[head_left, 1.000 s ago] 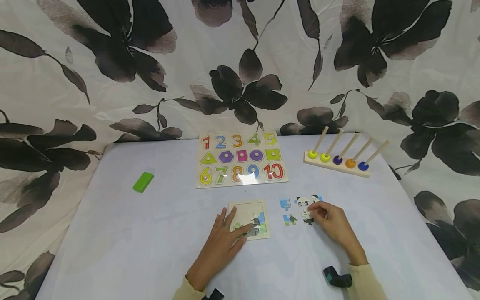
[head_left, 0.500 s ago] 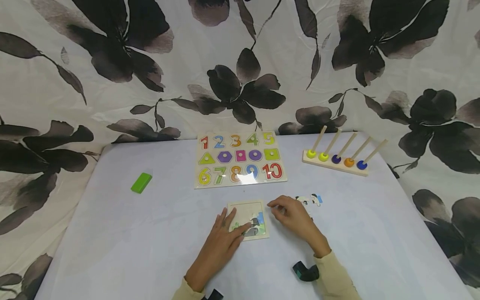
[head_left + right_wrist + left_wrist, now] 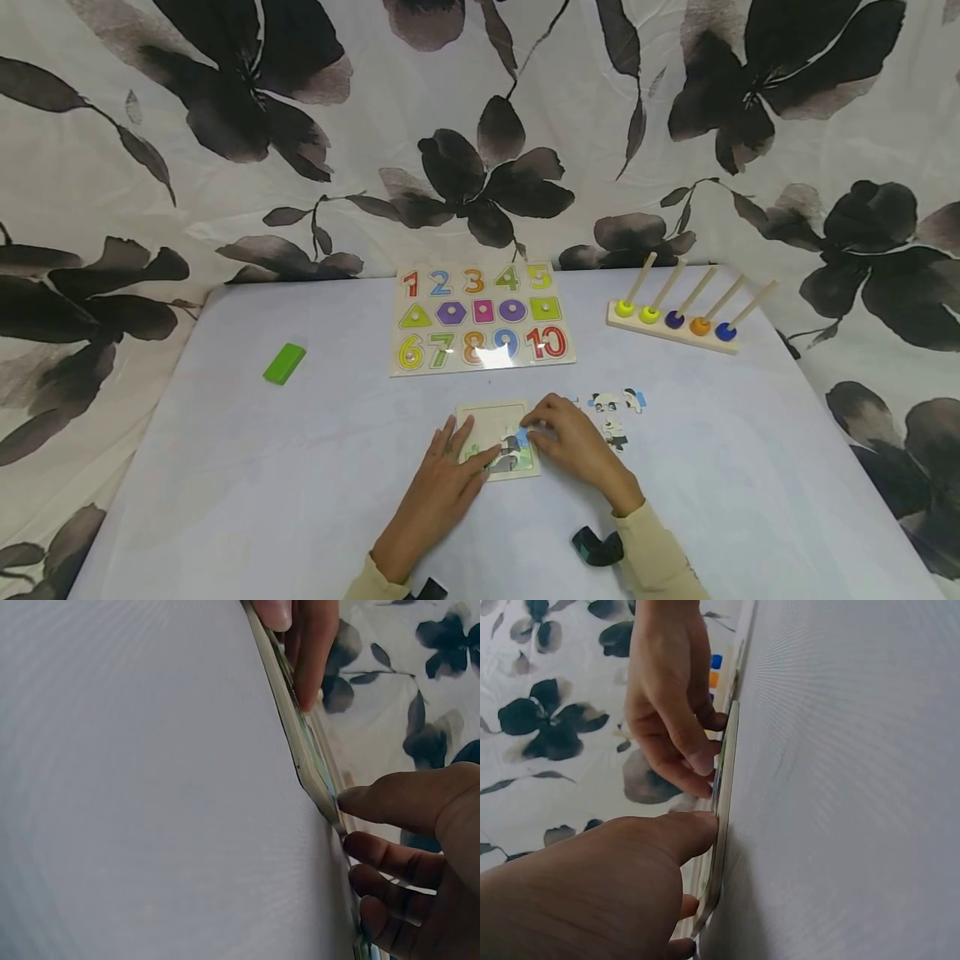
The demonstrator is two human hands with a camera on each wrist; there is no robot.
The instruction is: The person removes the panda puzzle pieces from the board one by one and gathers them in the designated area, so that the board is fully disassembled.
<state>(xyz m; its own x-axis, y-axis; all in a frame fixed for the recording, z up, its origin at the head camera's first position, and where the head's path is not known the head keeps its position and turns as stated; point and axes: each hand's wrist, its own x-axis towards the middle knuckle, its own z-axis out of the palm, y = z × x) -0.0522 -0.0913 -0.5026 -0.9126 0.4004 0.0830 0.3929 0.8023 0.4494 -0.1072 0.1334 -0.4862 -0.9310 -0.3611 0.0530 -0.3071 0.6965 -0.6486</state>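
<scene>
A square wooden puzzle tray (image 3: 491, 412) lies at the table's front middle, with a few fitted pieces along its lower and right parts. My left hand (image 3: 442, 482) rests with spread fingers over the tray's left side and holds it flat. At the tray's right edge is my right hand (image 3: 573, 442); its thumb and forefinger tips are at a blue-topped puzzle piece (image 3: 522, 435) inside the frame. In the right wrist view the thumb (image 3: 375, 801) touches near the tray's corner. Whether the fingers pinch the piece is hidden. Loose panda pieces (image 3: 613, 429) lie right of that hand.
Behind the tray lies a number-and-shape board (image 3: 483, 333). A wooden peg stand (image 3: 672, 329) with coloured beads is at the back right, and a green block (image 3: 285, 364) at the left. Patterned cloth (image 3: 480, 125) hangs behind the table.
My right hand has left the loose panda pieces and moved left to the tray's right edge, then slightly down onto the blue-topped piece. My left hand stays on the tray.
</scene>
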